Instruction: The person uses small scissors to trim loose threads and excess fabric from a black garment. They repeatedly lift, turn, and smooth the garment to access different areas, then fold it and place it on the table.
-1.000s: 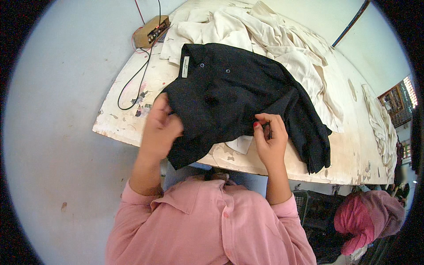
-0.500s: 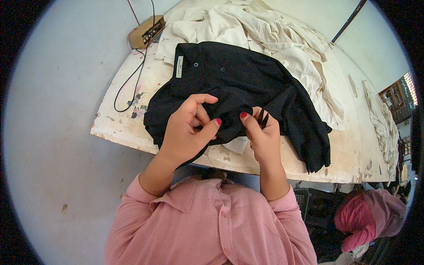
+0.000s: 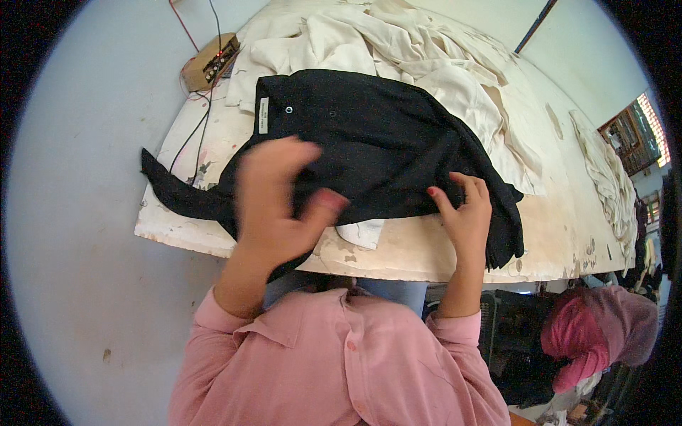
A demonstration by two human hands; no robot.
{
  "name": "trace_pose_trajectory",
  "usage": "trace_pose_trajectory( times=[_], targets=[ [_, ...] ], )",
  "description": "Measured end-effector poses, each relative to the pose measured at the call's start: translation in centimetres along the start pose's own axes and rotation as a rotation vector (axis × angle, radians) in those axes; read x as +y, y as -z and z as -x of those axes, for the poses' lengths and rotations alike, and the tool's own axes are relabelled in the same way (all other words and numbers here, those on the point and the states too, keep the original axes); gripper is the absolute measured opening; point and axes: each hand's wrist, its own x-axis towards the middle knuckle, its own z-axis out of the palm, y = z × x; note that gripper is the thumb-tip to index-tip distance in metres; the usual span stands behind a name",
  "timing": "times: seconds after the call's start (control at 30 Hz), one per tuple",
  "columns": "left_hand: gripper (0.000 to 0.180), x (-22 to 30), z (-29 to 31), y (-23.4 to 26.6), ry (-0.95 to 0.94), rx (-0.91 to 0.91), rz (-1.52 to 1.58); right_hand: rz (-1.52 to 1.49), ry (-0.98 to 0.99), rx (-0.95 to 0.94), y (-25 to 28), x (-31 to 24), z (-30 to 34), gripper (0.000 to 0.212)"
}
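A black buttoned garment lies spread on the table, its pale label and a light button near the upper left. One sleeve stretches out to the left, over the table's edge. My left hand is smeared by motion above the garment's left part, thumb and fingers apart. Resting at the near right part of the cloth, my right hand has curved fingers, with the thumb held away from them. Nothing shows between the fingers of either hand.
Cream cloths are heaped behind the garment on the stained table. A brown box with wires sits at the far left, by the wall. At the lower right, a person in pink bends near dark crates or bundles.
My hands have moved apart, the right one to the right. The garment lies flatter, and its left sleeve now reaches out leftward. A thin dark pointed thing by my right fingers no longer shows.
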Motion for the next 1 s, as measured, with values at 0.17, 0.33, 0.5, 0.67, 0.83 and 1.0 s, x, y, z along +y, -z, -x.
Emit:
trace_pose_trajectory(
  times=[0.17, 0.33, 0.5, 0.67, 0.83, 1.0],
  targets=[
    [0.024, -3.3, -0.5, -1.2, 0.056, -0.557, -0.233, 0.201, -0.086, -0.246, 0.9, -0.4, 1.4, 0.066],
    [0.013, -5.7, -3.1, 7.4, 0.115, -0.063, -0.17, 0.241, -0.157, -0.166, 3.0, 2.5, 1.9, 0.058],
    [0.017, -8.9, 0.7, 12.6, 0.319, 0.019, -0.285, -0.059, 0.006, -0.168, 5.8, 3.8, 1.8, 0.045],
    [0.02, -9.8, 3.0, 13.3, 0.573, -0.001, -0.316, -0.531, -0.319, -0.354, 9.1, 4.8, 1.5, 0.038],
    [0.019, -11.9, 2.1, 12.0, 0.661, 0.045, -0.295, -0.819, -0.479, -0.196, 7.9, 5.9, -0.4, 0.021],
    [0.028, -10.2, -1.8, 5.4, 0.262, 0.15, -0.719, -0.258, -0.444, -0.098, 2.8, 8.4, -2.8, 0.031]
  ],
)
